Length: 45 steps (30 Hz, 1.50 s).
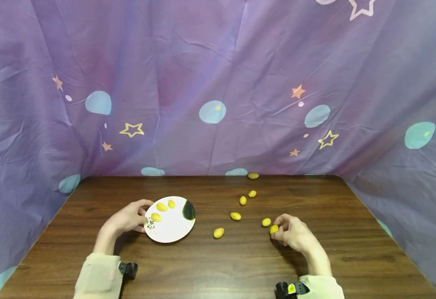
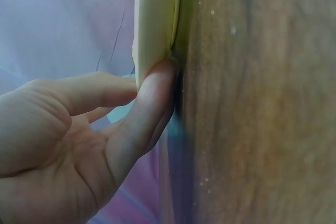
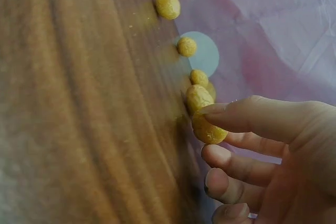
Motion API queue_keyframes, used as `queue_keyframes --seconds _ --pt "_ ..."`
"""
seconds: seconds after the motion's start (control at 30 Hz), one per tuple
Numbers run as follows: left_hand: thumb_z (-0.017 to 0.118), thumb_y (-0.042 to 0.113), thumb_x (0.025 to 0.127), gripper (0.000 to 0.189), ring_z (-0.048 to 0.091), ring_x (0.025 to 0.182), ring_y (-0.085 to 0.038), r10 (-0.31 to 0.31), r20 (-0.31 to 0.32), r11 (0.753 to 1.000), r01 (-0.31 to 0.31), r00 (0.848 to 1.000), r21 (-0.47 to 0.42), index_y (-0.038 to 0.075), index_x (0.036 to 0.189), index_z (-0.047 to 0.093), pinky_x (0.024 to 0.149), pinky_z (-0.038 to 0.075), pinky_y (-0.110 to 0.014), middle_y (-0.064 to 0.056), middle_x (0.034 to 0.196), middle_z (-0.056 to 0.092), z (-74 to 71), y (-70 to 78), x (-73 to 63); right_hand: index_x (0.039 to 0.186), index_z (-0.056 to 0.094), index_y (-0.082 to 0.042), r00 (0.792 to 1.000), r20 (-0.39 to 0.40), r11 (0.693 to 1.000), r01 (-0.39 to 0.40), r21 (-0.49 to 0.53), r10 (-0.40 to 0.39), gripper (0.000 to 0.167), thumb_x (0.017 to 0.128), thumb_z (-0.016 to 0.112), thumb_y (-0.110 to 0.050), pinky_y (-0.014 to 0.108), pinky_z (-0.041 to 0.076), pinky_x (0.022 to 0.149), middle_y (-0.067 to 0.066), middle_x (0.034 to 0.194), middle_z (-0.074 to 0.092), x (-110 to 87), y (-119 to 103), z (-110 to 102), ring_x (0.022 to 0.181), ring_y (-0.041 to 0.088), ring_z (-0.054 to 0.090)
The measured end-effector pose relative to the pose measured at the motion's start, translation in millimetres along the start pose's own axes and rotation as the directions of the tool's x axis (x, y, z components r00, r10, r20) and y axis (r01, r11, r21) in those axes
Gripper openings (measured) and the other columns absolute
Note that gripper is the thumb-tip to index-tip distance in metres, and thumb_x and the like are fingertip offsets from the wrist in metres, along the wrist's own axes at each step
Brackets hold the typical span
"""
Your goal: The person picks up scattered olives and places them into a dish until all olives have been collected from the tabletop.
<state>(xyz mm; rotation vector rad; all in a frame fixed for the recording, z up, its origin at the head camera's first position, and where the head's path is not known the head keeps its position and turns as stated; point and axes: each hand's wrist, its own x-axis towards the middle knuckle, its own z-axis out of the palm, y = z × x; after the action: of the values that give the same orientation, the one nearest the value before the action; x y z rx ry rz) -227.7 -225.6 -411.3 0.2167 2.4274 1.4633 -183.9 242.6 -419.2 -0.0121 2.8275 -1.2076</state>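
Head view shows your right hand (image 1: pixel 294 236) pinching a yellow fruit (image 1: pixel 274 229) between thumb and fingers, over the right side of the surface (image 1: pixel 210 270), just beside a loose fruit (image 1: pixel 266 222). Your fingertips hide part of the held one, so you cannot tell its long axis. Your left hand (image 1: pixel 129 216) grips the left rim of a plate (image 1: pixel 174 226) lying face up, with three fruits (image 1: pixel 161 207) on its left half.

Among the others, the nearest fruit (image 1: pixel 218 233) slants away from you to the right; the farthest fruit (image 1: pixel 253 176) lies crosswise at the far edge. All are small and oval; the right wrist view shows dimpled skin. The plate is round, smooth and white with a dark green patch; the surface has brown wood grain, and creased purple cloth (image 1: pixel 180 74) hangs behind.
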Motion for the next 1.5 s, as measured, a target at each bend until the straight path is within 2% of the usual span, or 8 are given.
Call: queue_keyframes --seconds 0.37,0.6,0.9,1.0,1.2,1.33,1.5 --pt "0.051 -0.015 0.079 0.057 0.057 0.072 -0.024 -0.014 -0.002 1.000 0.014 1.000 0.007 -0.011 0.135 0.042 0.060 0.059 -0.035 -0.020 0.093 0.050 -5.8 1.5 -2.6 0.104 0.059 -0.003 0.996 -0.063 0.996 0.071 0.051 -0.068 0.034 0.076 0.077 -0.006 0.027 0.050 0.052 0.004 0.077 0.057 1.3 -14.9 -3.9 0.060 0.017 0.058" --pt "0.051 -0.015 0.079 0.055 0.057 0.071 -0.023 0.008 0.005 1.000 -0.008 1.000 0.002 -0.011 0.133 0.042 0.059 0.059 -0.033 -0.020 0.092 0.050 -5.8 -0.5 0.5 0.103 0.061 -0.008 0.972 -0.141 0.983 0.186 -0.011 -0.185 0.033 0.076 0.079 -0.008 0.031 0.049 0.071 0.002 0.085 0.061 1.4 -28.0 -5.4 0.077 0.013 0.061" --pt "0.052 -0.016 0.078 0.056 0.057 0.072 -0.024 -0.011 -0.003 1.000 0.011 1.000 -0.016 -0.010 0.133 0.043 0.059 0.059 -0.036 -0.020 0.093 0.048 -0.6 -3.4 -1.4 0.103 0.062 -0.012 0.951 -0.168 0.964 0.266 0.006 -0.261 0.034 0.075 0.080 -0.007 0.029 0.048 0.066 0.001 0.084 0.063 2.6 -46.4 8.3 0.068 0.011 0.059" --pt "0.052 -0.016 0.078 0.056 0.057 0.072 -0.024 0.000 0.002 1.000 0.000 1.000 -0.023 -0.011 0.133 0.043 0.059 0.059 -0.035 -0.020 0.093 0.048 -0.5 -3.7 -1.1 0.103 0.062 -0.014 0.948 -0.167 0.961 0.276 0.006 -0.271 0.034 0.075 0.080 -0.006 0.028 0.048 0.065 0.000 0.084 0.063 3.5 -53.2 13.7 0.068 0.011 0.059" --pt "0.050 -0.016 0.077 0.055 0.057 0.071 -0.023 0.020 0.019 0.999 -0.019 1.000 -0.027 -0.013 0.132 0.040 0.058 0.058 -0.032 -0.020 0.092 0.047 -1.9 -2.2 0.3 0.106 0.063 -0.012 0.929 -0.168 0.939 0.341 0.037 -0.330 0.036 0.075 0.080 -0.005 0.027 0.051 0.063 -0.001 0.083 0.062 5.5 -68.5 23.8 0.068 0.011 0.060" --pt "0.051 -0.016 0.078 0.055 0.057 0.071 -0.023 0.018 0.013 0.999 -0.018 1.000 -0.027 -0.013 0.132 0.041 0.059 0.059 -0.034 -0.019 0.092 0.047 -1.3 -3.0 0.9 0.110 0.063 -0.009 0.913 -0.165 0.919 0.388 0.066 -0.373 0.039 0.075 0.080 -0.002 0.026 0.053 0.064 -0.002 0.085 0.063 5.3 -76.4 31.9 0.068 0.010 0.061" --pt "0.052 -0.017 0.077 0.058 0.057 0.072 -0.024 0.002 -0.008 0.999 -0.003 1.000 -0.033 -0.012 0.134 0.042 0.058 0.058 -0.035 -0.020 0.093 0.047 -0.8 -2.5 2.1 0.109 0.063 -0.012 0.906 -0.165 0.910 0.406 0.077 -0.390 0.039 0.075 0.079 -0.002 0.025 0.052 0.061 0.000 0.085 0.063 5.6 -84.6 41.4 0.066 0.009 0.059"
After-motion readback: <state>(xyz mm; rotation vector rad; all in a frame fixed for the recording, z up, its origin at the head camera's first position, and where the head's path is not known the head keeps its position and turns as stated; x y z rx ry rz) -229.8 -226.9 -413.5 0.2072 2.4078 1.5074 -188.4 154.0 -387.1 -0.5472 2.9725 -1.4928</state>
